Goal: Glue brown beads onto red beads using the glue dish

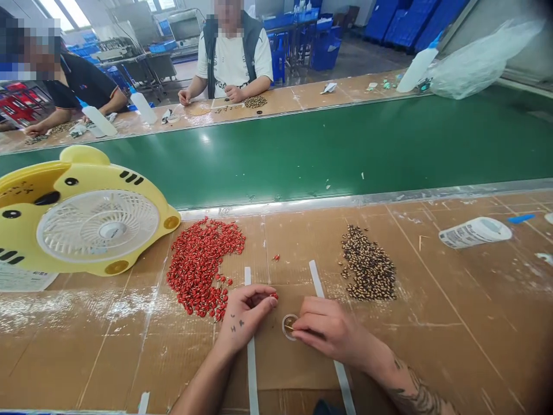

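Observation:
My left hand (245, 318) is closed in a pinch on a small red bead-like piece (275, 295), mostly covered by the fingertips. Between the fingers of my right hand (332, 327) is a thin wooden stick, like a toothpick (288, 327); its tip is over a small round clear dish (284, 320) on the cardboard. A large pile of the same red pieces (201, 265) lies beyond my left hand, and a few loose red pieces (276, 257) sit between the piles. Beyond my right hand is a pile of small dark-and-gold pieces (367, 265).
White tape strips (253, 374) flank the dish. A yellow animal-shaped fan (166, 204) lies at the left, a white tub (473, 231) on its side at the right. Past the green conveyor belt (280, 155), two people work at another bench with white squeeze bottles (143, 108).

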Demonstrator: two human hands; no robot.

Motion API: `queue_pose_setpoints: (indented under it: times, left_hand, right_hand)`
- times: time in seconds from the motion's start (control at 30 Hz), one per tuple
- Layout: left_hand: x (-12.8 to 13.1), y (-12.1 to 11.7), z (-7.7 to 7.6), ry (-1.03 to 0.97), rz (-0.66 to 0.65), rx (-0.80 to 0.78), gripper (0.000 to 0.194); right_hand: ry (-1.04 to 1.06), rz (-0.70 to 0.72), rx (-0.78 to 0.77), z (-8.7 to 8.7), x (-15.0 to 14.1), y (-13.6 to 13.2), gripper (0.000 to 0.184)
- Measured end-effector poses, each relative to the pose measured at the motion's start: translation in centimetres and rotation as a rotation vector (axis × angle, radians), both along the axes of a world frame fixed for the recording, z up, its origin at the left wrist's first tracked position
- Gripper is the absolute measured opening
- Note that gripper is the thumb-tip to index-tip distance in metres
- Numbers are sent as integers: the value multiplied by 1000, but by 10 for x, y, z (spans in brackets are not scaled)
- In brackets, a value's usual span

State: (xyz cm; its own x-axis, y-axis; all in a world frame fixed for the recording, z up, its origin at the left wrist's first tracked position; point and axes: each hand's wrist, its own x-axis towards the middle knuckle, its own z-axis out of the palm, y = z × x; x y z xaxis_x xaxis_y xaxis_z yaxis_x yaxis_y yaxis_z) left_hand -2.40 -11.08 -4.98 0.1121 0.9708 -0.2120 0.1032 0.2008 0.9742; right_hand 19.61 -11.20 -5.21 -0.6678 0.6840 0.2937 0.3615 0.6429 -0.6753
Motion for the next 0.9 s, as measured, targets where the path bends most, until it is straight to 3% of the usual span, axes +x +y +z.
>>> queue_pose_setpoints:
  times: [0.13,0.43,0.6,0.73,0.83,0.9]
  left_hand:
    - [1,4,-14,-112,21,-59,23]
    - [-2,3,-22,-219,42,-138,23]
    - [-1,3,-22,-277,33,-152,15]
    - [1,4,-19,-303,22,-162,14]
    - [2,4,-17,-292,27,-173,15]
    - [2,3,-16,-279,22,-190,15]
  right_hand:
    - [-118,46,173,4,-4,7,32]
    - [-153,104,184,5,-1,10,29]
    - [-124,179,153,16,5,14,25]
    - [125,-12,-41,29,10,22,13]
    - [244,-172,-75,32,5,26,11]
    - [267,-206,-80,30,0,27,11]
